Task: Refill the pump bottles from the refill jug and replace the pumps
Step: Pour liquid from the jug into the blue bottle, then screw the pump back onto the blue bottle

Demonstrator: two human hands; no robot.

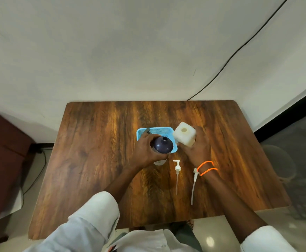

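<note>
Left hand point(144, 151) clasped dark bottle point(162, 144) round body, neck open above grip. Right hand point(196, 148) wrapped white refill jug point(184, 136), likely heavy, sloshy; hold low on sides. Two pumps point(177, 168) lay below grips.

The far half of the wooden table point(112, 128) is lying open for a reach; the middle is crowding up with the blue basket point(159, 131), the dark bottle point(162, 144) and the white jug point(184, 136); two loose pumps point(177, 172) are lying across the near right lane; the left side is staying bare.
</note>
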